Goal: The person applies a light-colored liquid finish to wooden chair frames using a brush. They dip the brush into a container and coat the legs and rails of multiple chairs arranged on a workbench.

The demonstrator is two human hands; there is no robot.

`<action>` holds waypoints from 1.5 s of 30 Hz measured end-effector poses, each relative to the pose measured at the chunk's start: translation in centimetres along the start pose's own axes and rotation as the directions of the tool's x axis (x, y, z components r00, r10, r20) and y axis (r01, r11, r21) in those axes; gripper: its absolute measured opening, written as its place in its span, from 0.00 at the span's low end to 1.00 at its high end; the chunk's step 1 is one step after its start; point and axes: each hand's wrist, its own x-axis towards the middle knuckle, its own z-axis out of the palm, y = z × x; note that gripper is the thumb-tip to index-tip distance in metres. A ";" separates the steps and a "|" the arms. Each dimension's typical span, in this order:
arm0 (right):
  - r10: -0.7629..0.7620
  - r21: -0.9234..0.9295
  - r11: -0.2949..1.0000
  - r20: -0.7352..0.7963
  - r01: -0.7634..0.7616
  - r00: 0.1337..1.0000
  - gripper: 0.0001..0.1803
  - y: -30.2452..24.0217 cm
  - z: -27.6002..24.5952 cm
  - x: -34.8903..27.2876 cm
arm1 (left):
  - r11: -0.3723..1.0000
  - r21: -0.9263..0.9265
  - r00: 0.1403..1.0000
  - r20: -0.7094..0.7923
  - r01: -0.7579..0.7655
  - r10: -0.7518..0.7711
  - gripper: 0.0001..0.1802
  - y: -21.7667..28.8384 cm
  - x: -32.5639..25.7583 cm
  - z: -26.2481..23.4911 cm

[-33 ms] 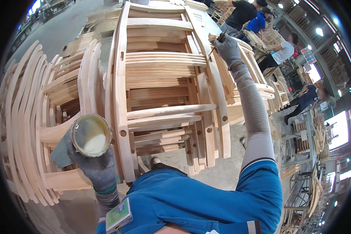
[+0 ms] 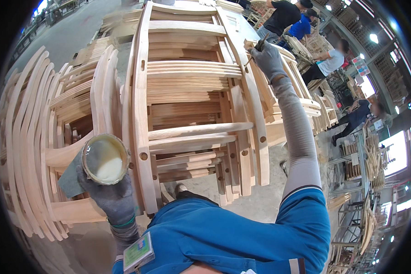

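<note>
At the far left of the tall, ladder-like pale wooden frame (image 2: 196, 131) stands a row of curved pale wooden pieces (image 2: 20, 137), packed close together. Nearer the frame, still on its left, a flat grey-green sheet (image 2: 70, 182) shows just beside the left hand (image 2: 108, 196), which wears a stained grey glove. That hand is curled around a round, open tub (image 2: 88, 177) and holds it just left of the frame's left upright; whitish liquid (image 2: 109, 168) lies inside. The frame itself stands in front of the person, over further slatted wooden parts. At the upper part of its right upright, the right hand (image 2: 269, 60), also grey-gloved, has its fingers closed on a slim dark tool (image 2: 261, 44); whether the tool touches the wood, I cannot tell. Beyond the frame's upper right, a person in a pale shirt (image 2: 329, 62) is beside more wooden parts.
</note>
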 end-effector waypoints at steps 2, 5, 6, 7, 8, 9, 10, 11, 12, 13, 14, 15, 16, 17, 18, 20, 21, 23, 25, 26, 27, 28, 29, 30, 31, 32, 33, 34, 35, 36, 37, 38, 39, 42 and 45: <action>-0.036 -0.109 0.993 0.034 0.039 0.999 0.16 -0.2 -0.8 -0.1 | 1.000 0.016 1.000 0.012 -0.021 0.021 0.26 -0.1 0.7 -0.1; -0.046 -0.180 0.982 0.076 0.059 0.996 0.16 0.5 -0.7 0.1 | 0.996 -0.083 0.995 0.098 0.022 -0.013 0.44 0.6 0.8 0.0; -0.111 -0.175 0.978 0.016 0.112 0.994 0.16 0.8 -0.4 0.5 | 0.999 -0.049 0.991 0.133 -0.001 0.007 0.50 0.5 0.8 -0.1; -0.093 -0.149 0.984 0.015 0.094 0.996 0.16 0.5 -0.2 0.7 | 0.987 0.127 0.984 0.157 -0.103 0.082 0.50 0.1 0.9 -0.6; -0.074 -0.124 0.990 0.015 0.075 0.997 0.16 0.1 0.0 0.9 | 0.977 0.169 0.981 0.167 -0.132 0.103 0.50 -0.1 1.0 -0.8; -0.054 -0.099 0.994 0.014 0.055 0.998 0.16 -0.2 0.0 1.1 | 0.964 0.210 0.976 0.180 -0.162 0.124 0.50 -0.2 1.0 -0.9; -0.035 -0.106 0.994 0.047 0.040 0.998 0.16 -0.1 0.0 1.1 | 0.986 0.121 0.981 0.168 -0.118 0.097 0.50 -0.2 1.0 -1.0; -0.042 -0.135 0.990 0.052 0.049 0.998 0.16 -0.1 0.0 1.1 | 0.998 0.026 0.987 0.149 -0.060 0.056 0.50 -0.4 1.0 -1.0; -0.049 -0.165 0.985 0.056 0.057 0.997 0.16 -0.1 0.0 1.1 | 0.997 -0.073 0.992 0.128 -0.008 0.017 0.49 -0.5 1.1 -0.9; -0.053 -0.191 0.980 0.058 0.063 0.997 0.16 -0.1 0.1 1.0 | 0.983 -0.174 0.994 0.106 0.054 -0.036 0.50 -0.5 1.0 -0.9; -0.056 -0.216 0.974 0.061 0.068 0.997 0.16 -0.1 0.2 1.0 | 0.979 -0.185 0.994 0.079 0.083 -0.069 0.44 -0.5 0.9 -0.8; -0.053 -0.208 0.976 0.056 0.064 0.997 0.16 -0.1 0.4 1.1 | 0.974 -0.197 0.993 0.050 0.112 -0.104 0.39 -0.6 0.8 -0.7; -0.052 -0.205 0.977 0.047 0.061 0.998 0.16 -0.3 0.4 1.4 | 0.985 -0.127 0.993 0.011 0.114 -0.113 0.30 -0.6 0.8 -0.4; -0.051 -0.202 0.978 0.038 0.058 0.998 0.16 -0.4 0.3 1.6 | 0.999 -0.019 0.999 0.010 0.032 -0.032 0.28 -0.7 0.9 -0.3; -0.053 -0.165 0.984 0.037 0.059 0.998 0.16 -0.4 0.1 1.5 | 0.995 0.089 0.999 0.010 -0.051 0.051 0.27 -0.7 1.0 -0.3; -0.061 -0.087 0.994 0.048 0.065 0.997 0.15 -0.3 -0.1 1.4 | 0.956 0.196 0.975 0.087 -0.219 0.206 0.30 -0.7 1.0 -0.5; -0.054 -0.129 0.990 0.068 0.062 0.996 0.15 -0.2 -0.2 1.1 | 0.962 0.165 0.973 0.108 -0.219 0.203 0.34 -0.6 1.0 -0.6; -0.040 -0.211 0.976 0.110 0.062 0.993 0.15 -0.2 -0.4 0.6 | 0.998 -0.068 0.993 0.114 -0.014 0.022 0.48 -0.4 0.8 -1.0; -0.064 -0.180 0.980 0.108 0.083 0.992 0.15 -0.2 -0.2 0.5 | 0.995 0.019 0.983 0.158 -0.102 0.098 0.53 -0.8 0.9 -1.5; -0.073 -0.161 0.983 0.102 0.088 0.992 0.16 -0.2 -0.4 0.7 | 0.965 0.135 0.960 0.201 -0.224 0.195 0.53 -0.9 1.1 -1.7; -0.081 -0.142 0.985 0.095 0.094 0.992 0.16 -0.2 -0.5 0.9 | 0.967 0.092 0.958 0.186 -0.237 0.217 0.50 -0.8 1.0 -1.5; -0.057 -0.097 0.994 0.028 0.059 0.998 0.15 -0.2 0.0 1.0 | 0.967 0.053 0.957 0.165 -0.250 0.238 0.46 -0.6 1.0 -1.1; -0.067 -0.080 0.995 -0.027 0.065 0.997 0.15 -0.1 0.2 0.7 | 0.965 0.012 0.955 0.144 -0.263 0.259 0.43 -0.5 1.0 -0.8; -0.076 -0.064 0.995 -0.082 0.071 0.994 0.15 0.2 0.1 0.1 | 0.962 0.008 0.950 0.162 -0.272 0.267 0.42 -0.4 1.0 -0.8; -0.084 -0.044 0.996 -0.132 0.078 0.988 0.15 0.4 0.4 -0.6 | 0.960 0.009 0.945 0.178 -0.279 0.273 0.41 -0.3 1.0 -0.8; -0.127 -0.044 0.992 -0.167 0.121 0.978 0.12 0.8 0.6 -1.8 | 0.958 0.015 0.941 0.192 -0.286 0.278 0.40 0.0 0.9 -1.0; -0.147 -0.050 0.989 -0.171 0.140 0.974 0.10 1.2 0.7 -2.9 | 0.977 -0.183 0.978 0.154 -0.110 0.139 0.39 0.3 0.7 -1.1; -0.162 -0.059 0.986 -0.178 0.154 0.971 0.09 1.8 0.8 -4.4 | 0.923 -0.378 0.989 0.150 0.066 -0.009 0.38 0.9 0.5 -1.2; -0.180 -0.069 0.983 -0.189 0.170 0.965 0.08 2.2 0.8 -5.5 | 0.882 -0.454 0.985 0.167 0.125 -0.054 0.37 1.0 0.4 -1.3; -0.248 0.006 0.967 -0.210 0.255 0.946 0.08 2.6 1.0 -6.5 | 0.831 -0.525 0.978 0.183 0.186 -0.103 0.36 1.1 0.1 -1.5; -0.313 0.081 0.937 -0.244 0.341 0.918 0.07 2.6 1.2 -7.4 | 0.858 -0.494 0.980 0.194 0.140 -0.048 0.35 0.9 0.1 -1.6; -0.373 0.150 0.893 -0.283 0.425 0.883 0.06 2.6 1.2 -8.0 | 0.876 -0.471 0.980 0.199 0.108 -0.014 0.35 0.7 0.0 -1.7; -0.377 0.115 0.904 -0.244 0.412 0.894 0.06 2.8 0.9 -8.6 | 0.889 -0.450 0.979 0.202 0.077 0.017 0.34 0.5 -0.3 -1.8; -0.356 0.070 0.926 -0.154 0.370 0.922 0.05 2.9 0.0 -10.1 | 0.925 -0.378 0.972 0.229 0.034 0.058 0.39 0.9 -0.2 -1.6; -0.414 0.117 0.890 -0.194 0.440 0.889 0.07 2.2 -1.2 -11.3 | 0.975 -0.216 0.962 0.252 -0.049 0.104 0.49 1.5 -0.5 -1.9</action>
